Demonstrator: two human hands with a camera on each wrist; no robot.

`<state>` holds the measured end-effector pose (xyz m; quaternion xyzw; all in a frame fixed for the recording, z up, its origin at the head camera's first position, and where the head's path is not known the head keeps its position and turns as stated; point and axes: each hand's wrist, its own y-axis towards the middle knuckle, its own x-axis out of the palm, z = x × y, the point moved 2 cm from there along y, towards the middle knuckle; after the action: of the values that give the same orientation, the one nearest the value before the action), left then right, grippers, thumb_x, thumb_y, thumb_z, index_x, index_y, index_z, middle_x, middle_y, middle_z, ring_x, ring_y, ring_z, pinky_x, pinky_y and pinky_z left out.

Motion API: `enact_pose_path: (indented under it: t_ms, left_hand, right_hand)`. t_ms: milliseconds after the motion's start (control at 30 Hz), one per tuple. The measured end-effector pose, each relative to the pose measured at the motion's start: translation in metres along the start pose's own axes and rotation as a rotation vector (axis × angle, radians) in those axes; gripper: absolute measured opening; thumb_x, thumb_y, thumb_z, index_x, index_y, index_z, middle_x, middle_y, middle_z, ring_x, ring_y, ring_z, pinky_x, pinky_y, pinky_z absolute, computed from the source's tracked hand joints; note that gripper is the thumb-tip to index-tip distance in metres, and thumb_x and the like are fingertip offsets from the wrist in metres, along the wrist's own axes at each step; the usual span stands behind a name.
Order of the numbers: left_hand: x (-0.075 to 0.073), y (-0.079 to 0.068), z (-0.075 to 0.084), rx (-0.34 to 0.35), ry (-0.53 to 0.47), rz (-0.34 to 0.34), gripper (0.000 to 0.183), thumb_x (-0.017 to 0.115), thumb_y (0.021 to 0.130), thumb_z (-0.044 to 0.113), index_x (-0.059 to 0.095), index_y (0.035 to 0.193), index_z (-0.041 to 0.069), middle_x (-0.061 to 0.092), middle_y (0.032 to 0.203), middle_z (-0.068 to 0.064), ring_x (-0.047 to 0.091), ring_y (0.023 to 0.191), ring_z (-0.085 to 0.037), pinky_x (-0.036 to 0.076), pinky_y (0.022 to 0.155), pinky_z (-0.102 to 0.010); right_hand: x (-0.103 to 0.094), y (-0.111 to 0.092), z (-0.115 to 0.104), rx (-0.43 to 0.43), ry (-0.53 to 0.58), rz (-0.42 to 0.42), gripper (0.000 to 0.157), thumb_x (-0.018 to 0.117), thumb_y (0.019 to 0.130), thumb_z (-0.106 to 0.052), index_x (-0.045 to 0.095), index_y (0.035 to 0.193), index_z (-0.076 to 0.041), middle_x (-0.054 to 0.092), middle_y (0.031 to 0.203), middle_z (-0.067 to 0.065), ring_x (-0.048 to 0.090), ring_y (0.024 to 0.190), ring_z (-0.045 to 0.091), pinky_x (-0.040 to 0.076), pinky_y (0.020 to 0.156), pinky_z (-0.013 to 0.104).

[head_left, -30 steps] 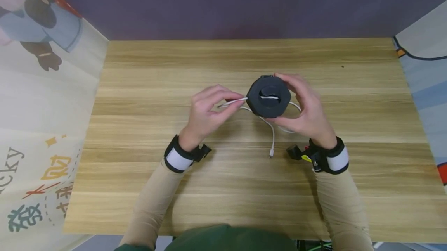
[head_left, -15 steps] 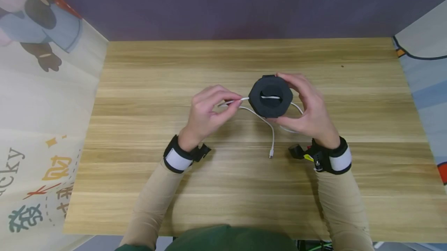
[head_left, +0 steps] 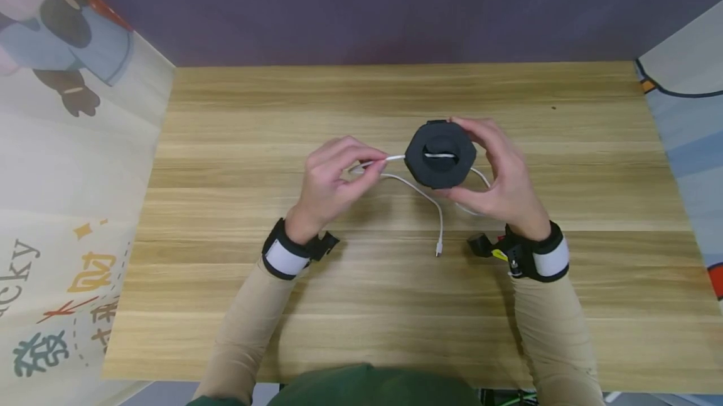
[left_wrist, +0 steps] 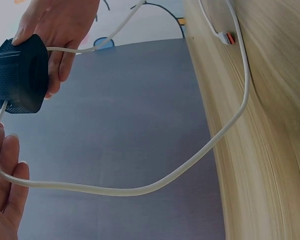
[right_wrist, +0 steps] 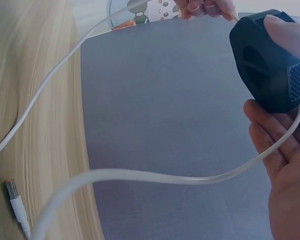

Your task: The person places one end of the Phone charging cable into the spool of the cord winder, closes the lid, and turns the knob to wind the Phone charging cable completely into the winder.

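My right hand (head_left: pixel 505 180) grips a black many-sided cable winder (head_left: pixel 440 174) by its edge, fingers on the far side and thumb on the near side. A white charging cable (head_left: pixel 415 187) enters the winder's left side, shows across its central opening, and comes out on the right. My left hand (head_left: pixel 339 174) pinches the cable just left of the winder. One cable end with its plug (head_left: pixel 439 248) lies toward me on the table. In the right wrist view a USB plug (right_wrist: pixel 12 192) shows a metal tip. The inside of the winder is mostly hidden.
A wood-grain table (head_left: pixel 361 318) lies under both hands. Beyond its far edge stands a dark purple-grey panel (head_left: pixel 395 10). Printed fabric (head_left: pixel 68 174) hangs at the left, with more at the right. Wrist straps (head_left: pixel 545 255) carry small cameras.
The winder and right hand have shifted slightly right. My left hand has moved a little left with the cable, so more white cable shows between its fingertips and the winder.
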<state>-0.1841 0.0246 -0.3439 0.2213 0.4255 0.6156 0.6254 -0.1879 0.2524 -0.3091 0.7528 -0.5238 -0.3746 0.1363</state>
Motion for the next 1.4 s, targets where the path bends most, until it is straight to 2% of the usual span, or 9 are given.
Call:
enact_pose_path:
  t_ms: [67, 200, 300, 533, 800, 867, 1067, 1200, 1400]
  left_hand:
    - [-0.0004, 0.0001, 0.0001, 0.005, 0.0, 0.001, 0.009, 0.07, 0.079, 0.008, 0.071, 0.078, 0.0, 0.069, 0.073, -0.008, 0.058, 0.067, -0.009, 0.051, 0.059, -0.026]
    - [-0.0006, -0.0002, -0.0005, 0.011, 0.002, 0.002, 0.009, 0.071, 0.079, 0.009, 0.071, 0.078, -0.001, 0.069, 0.073, -0.009, 0.059, 0.066, -0.01, 0.051, 0.059, -0.026]
    - [-0.001, -0.0006, -0.0013, 0.01, 0.005, 0.0, 0.01, 0.07, 0.079, 0.009, 0.071, 0.078, 0.0, 0.069, 0.073, -0.008, 0.058, 0.066, -0.01, 0.05, 0.059, -0.025]
    - [-0.0038, -0.0004, -0.0019, 0.004, 0.006, 0.004, 0.009, 0.07, 0.079, 0.008, 0.071, 0.078, -0.001, 0.069, 0.073, -0.009, 0.059, 0.066, -0.01, 0.051, 0.059, -0.026]
    - [-0.0042, -0.0012, -0.0023, -0.006, -0.005, 0.001, 0.011, 0.07, 0.08, 0.01, 0.071, 0.079, -0.001, 0.069, 0.072, -0.009, 0.057, 0.066, -0.009, 0.049, 0.058, -0.025]
    - [-0.0042, -0.0013, -0.0026, -0.006, -0.007, 0.003, 0.011, 0.07, 0.08, 0.01, 0.071, 0.079, -0.001, 0.069, 0.073, -0.009, 0.058, 0.066, -0.009, 0.05, 0.058, -0.025]
    - [-0.0039, -0.002, -0.0024, 0.005, -0.005, 0.006, 0.009, 0.071, 0.079, 0.008, 0.071, 0.079, -0.001, 0.069, 0.073, -0.01, 0.059, 0.066, -0.011, 0.051, 0.059, -0.026]
    - [-0.003, -0.0024, -0.0022, 0.01, 0.012, 0.002, 0.009, 0.071, 0.079, 0.008, 0.071, 0.078, -0.001, 0.069, 0.072, -0.009, 0.059, 0.066, -0.01, 0.051, 0.059, -0.026]
    - [-0.0015, -0.0018, -0.0027, 0.021, 0.031, -0.002, 0.008, 0.071, 0.078, 0.008, 0.071, 0.078, 0.0, 0.069, 0.072, -0.008, 0.059, 0.066, -0.01, 0.051, 0.06, -0.026]
  right_hand:
    - [-0.0001, 0.0, -0.0004, 0.003, -0.008, -0.003, 0.077, 0.082, 0.063, -0.011, 0.046, 0.124, 0.019, 0.055, 0.117, 0.03, 0.051, 0.11, 0.022, 0.042, 0.101, 0.032]
    - [-0.0004, 0.0002, -0.0015, 0.012, -0.024, -0.007, 0.086, 0.078, 0.045, 0.013, 0.046, 0.124, 0.019, 0.055, 0.117, 0.029, 0.051, 0.109, 0.021, 0.042, 0.101, 0.032]
    - [-0.0006, 0.0004, -0.0016, 0.017, -0.026, -0.006, 0.085, 0.077, 0.045, 0.012, 0.047, 0.124, 0.018, 0.055, 0.116, 0.027, 0.051, 0.109, 0.021, 0.042, 0.101, 0.033]
    - [-0.0019, -0.0005, 0.0022, 0.009, 0.012, 0.011, 0.076, 0.079, 0.071, -0.025, 0.046, 0.123, 0.019, 0.056, 0.117, 0.02, 0.05, 0.108, 0.021, 0.041, 0.102, 0.034]
    - [-0.0016, -0.0013, 0.0044, 0.008, 0.085, 0.037, 0.079, 0.078, 0.072, -0.031, 0.045, 0.123, 0.02, 0.055, 0.122, 0.011, 0.049, 0.109, 0.024, 0.04, 0.104, 0.037]
    - [-0.0017, -0.0009, 0.0042, 0.009, 0.084, 0.034, 0.078, 0.079, 0.071, -0.027, 0.045, 0.123, 0.02, 0.055, 0.122, 0.011, 0.049, 0.109, 0.024, 0.04, 0.104, 0.037]
    - [-0.0024, 0.0, 0.0034, 0.028, 0.071, 0.012, 0.078, 0.08, 0.055, 0.004, 0.046, 0.124, 0.02, 0.055, 0.12, 0.008, 0.049, 0.108, 0.023, 0.041, 0.103, 0.035]
    - [-0.0027, -0.0003, 0.0033, 0.04, 0.051, -0.005, 0.079, 0.08, 0.054, 0.004, 0.046, 0.125, 0.019, 0.055, 0.118, 0.006, 0.05, 0.107, 0.022, 0.041, 0.102, 0.035]
    - [-0.0028, -0.0007, 0.0034, 0.048, 0.028, -0.009, 0.085, 0.077, 0.046, 0.014, 0.046, 0.125, 0.019, 0.055, 0.118, 0.009, 0.049, 0.108, 0.022, 0.041, 0.102, 0.034]
